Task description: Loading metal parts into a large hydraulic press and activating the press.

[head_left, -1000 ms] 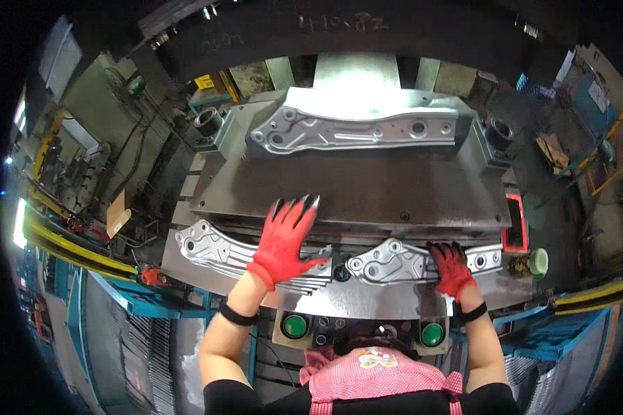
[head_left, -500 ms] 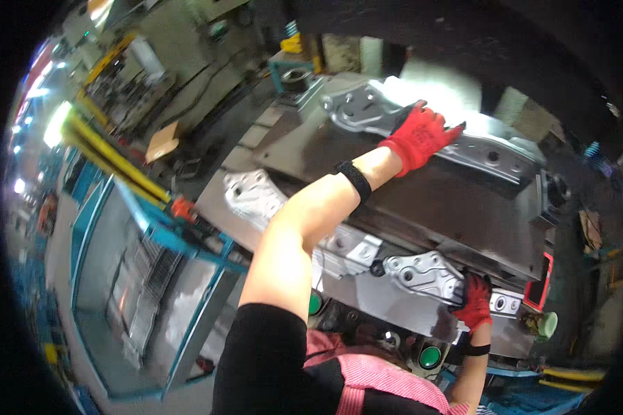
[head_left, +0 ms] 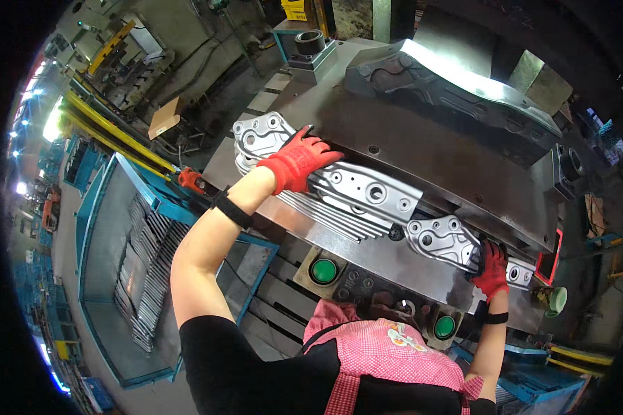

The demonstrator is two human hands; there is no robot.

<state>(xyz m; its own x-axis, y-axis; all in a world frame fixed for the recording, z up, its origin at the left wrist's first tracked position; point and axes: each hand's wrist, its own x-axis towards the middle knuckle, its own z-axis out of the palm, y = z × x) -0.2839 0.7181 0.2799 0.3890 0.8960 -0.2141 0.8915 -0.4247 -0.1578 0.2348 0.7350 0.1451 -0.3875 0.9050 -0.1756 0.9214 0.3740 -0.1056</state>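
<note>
Left hand [head_left: 300,164], centre: fingers gripping upper panel [head_left: 356,184]; keep level. Right hand [head_left: 491,272], lower right: on second panel [head_left: 441,240], grip unclear.

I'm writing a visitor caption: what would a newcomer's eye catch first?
Likely the red-gloved left hand on a silvery panel over a stack at left, and the right hand on another panel farther right. Then two green buttons, just beyond the pink apron at the lower edge.
</note>
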